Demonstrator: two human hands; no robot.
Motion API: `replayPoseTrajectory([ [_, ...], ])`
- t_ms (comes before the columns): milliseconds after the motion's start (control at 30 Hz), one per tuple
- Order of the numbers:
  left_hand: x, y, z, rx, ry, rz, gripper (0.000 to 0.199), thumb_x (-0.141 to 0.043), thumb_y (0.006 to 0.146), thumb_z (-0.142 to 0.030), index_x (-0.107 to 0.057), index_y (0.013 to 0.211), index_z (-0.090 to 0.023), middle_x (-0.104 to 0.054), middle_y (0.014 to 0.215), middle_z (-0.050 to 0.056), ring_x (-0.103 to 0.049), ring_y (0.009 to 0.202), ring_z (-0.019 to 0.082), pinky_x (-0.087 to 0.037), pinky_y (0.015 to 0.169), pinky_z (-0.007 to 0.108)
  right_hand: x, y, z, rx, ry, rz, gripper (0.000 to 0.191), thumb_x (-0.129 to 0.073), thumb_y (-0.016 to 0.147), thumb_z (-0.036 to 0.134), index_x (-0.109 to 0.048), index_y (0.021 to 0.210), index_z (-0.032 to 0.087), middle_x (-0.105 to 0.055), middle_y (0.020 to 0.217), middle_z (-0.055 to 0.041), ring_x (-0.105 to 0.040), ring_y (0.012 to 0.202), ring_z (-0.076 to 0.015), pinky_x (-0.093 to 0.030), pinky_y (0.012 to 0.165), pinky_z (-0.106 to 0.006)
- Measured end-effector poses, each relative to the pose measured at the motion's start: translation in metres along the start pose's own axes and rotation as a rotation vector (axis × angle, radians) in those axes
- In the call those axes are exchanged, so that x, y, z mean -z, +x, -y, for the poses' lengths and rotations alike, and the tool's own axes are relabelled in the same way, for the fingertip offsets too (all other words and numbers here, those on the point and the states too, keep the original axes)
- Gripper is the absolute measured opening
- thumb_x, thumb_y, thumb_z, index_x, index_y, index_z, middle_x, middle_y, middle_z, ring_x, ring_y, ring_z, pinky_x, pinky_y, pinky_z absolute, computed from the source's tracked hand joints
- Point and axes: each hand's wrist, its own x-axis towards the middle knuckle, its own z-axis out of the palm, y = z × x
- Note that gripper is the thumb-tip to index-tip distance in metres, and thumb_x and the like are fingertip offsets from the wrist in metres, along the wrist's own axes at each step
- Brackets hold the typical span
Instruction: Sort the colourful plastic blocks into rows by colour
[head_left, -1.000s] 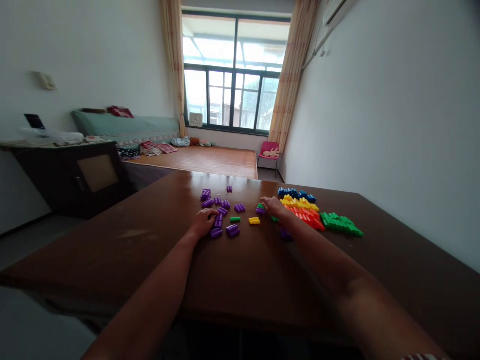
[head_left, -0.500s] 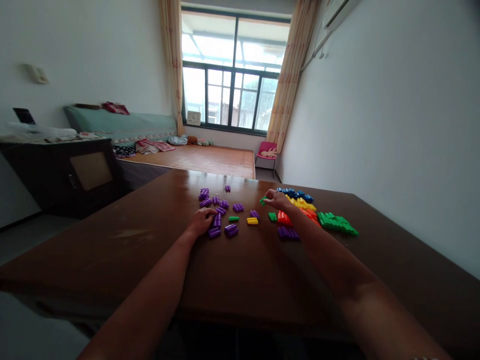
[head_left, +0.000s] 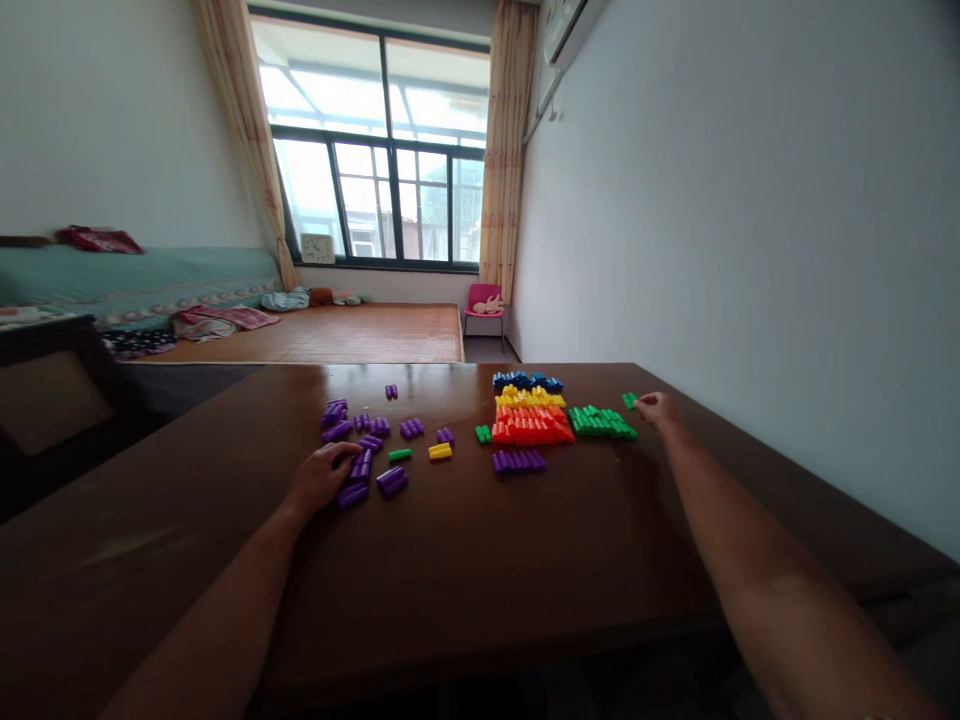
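My right hand point(head_left: 654, 408) is closed in a pinch on small green plastic pieces point(head_left: 629, 401), just beyond the right end of a block of green pieces point(head_left: 602, 422) laid in rows. My left hand point(head_left: 322, 474) rests on the table with its fingers loosely bent, at the edge of a cluster of purple pieces point(head_left: 361, 466). It seems to touch them without gripping any; its fingertips are partly hidden. Near that cluster lie a single green piece point(head_left: 400, 455), a yellow pair point(head_left: 440, 452) and more loose purple pieces point(head_left: 392, 482).
Rows of blue point(head_left: 527, 382), yellow point(head_left: 530, 397) and orange-red pieces point(head_left: 532, 426) lie mid-table, with a purple row point(head_left: 519, 462) in front and a green pair point(head_left: 483, 434) to their left. Beyond the brown table point(head_left: 465, 570) are a bed point(head_left: 375, 333) and a pink chair point(head_left: 484, 299).
My right hand has carried the green pieces rightward, from left of the coloured rows to beyond the green block. My left hand stays by the purple pieces. The view has turned right.
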Motion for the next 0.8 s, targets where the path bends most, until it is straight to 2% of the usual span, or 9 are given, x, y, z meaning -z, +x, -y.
replayPoseTrajectory([
  [100, 0.002, 0.001, -0.001, 0.004, -0.003, 0.014, 0.038, -0.047, 0.077, -0.04, -0.071, 0.102, -0.023, -0.071, 0.109, 0.003, -0.066, 0.1, 0.024, -0.051, 0.087, 0.031, 0.006, 0.0, -0.029, -0.124, -0.121, 0.076, 0.022, -0.067, 0.069, 0.039, -0.065, 0.073, 0.018, -0.068, 0.063, -0.0049, -0.06, 0.054, -0.0159, -0.042, 0.052, -0.025],
  [200, 0.002, 0.001, -0.001, 0.014, -0.002, 0.015, 0.039, -0.047, 0.076, -0.04, -0.071, 0.101, -0.023, -0.071, 0.109, 0.003, -0.066, 0.1, 0.023, -0.051, 0.087, 0.031, 0.007, -0.004, -0.042, -0.103, -0.193, 0.128, 0.024, -0.067, 0.07, 0.042, -0.067, 0.075, 0.019, -0.069, 0.067, -0.005, -0.062, 0.058, -0.0172, -0.041, 0.052, -0.026],
  [367, 0.002, 0.001, -0.002, 0.006, -0.015, 0.001, 0.037, -0.048, 0.075, -0.039, -0.071, 0.099, -0.024, -0.071, 0.109, 0.003, -0.065, 0.101, 0.024, -0.051, 0.088, 0.031, 0.002, -0.019, -0.038, 0.031, -0.23, 0.103, 0.025, -0.067, 0.07, 0.044, -0.068, 0.077, 0.02, -0.072, 0.078, -0.0061, -0.066, 0.07, -0.019, -0.043, 0.057, -0.025],
  [600, 0.0, -0.001, -0.002, -0.015, -0.037, -0.01, 0.034, -0.049, 0.076, -0.036, -0.071, 0.1, -0.023, -0.071, 0.108, 0.003, -0.065, 0.1, 0.023, -0.05, 0.091, 0.032, 0.002, -0.031, -0.033, 0.04, -0.32, 0.11, 0.031, -0.056, 0.08, 0.048, -0.07, 0.076, 0.021, -0.071, 0.082, -0.0115, -0.066, 0.074, -0.0244, -0.045, 0.06, -0.031],
  [700, -0.001, -0.002, -0.003, -0.021, -0.032, -0.015, 0.032, -0.05, 0.078, -0.033, -0.071, 0.099, -0.024, -0.071, 0.108, 0.003, -0.064, 0.101, 0.022, -0.05, 0.092, 0.032, 0.004, -0.035, -0.012, 0.078, -0.342, -0.031, 0.032, -0.049, 0.085, 0.042, -0.07, 0.086, 0.018, -0.07, 0.09, -0.0147, -0.066, 0.079, -0.0262, -0.046, 0.066, -0.033],
  [767, -0.001, -0.003, -0.004, -0.013, -0.029, -0.01, 0.03, -0.05, 0.079, -0.031, -0.071, 0.099, -0.023, -0.071, 0.107, 0.003, -0.064, 0.102, 0.022, -0.049, 0.093, 0.031, 0.001, -0.045, 0.02, 0.224, -0.284, -0.124, 0.03, -0.047, 0.086, 0.035, -0.068, 0.095, 0.016, -0.069, 0.096, -0.015, -0.065, 0.085, -0.0255, -0.047, 0.073, -0.034],
  [800, -0.001, -0.003, -0.005, -0.005, -0.025, -0.008, 0.03, -0.049, 0.08, -0.03, -0.071, 0.1, -0.023, -0.071, 0.107, 0.003, -0.064, 0.102, 0.021, -0.049, 0.093, 0.031, -0.003, -0.054, 0.042, 0.325, -0.234, -0.12, 0.029, -0.046, 0.087, 0.033, -0.067, 0.098, 0.015, -0.069, 0.098, -0.0145, -0.064, 0.087, -0.0245, -0.047, 0.076, -0.034],
])
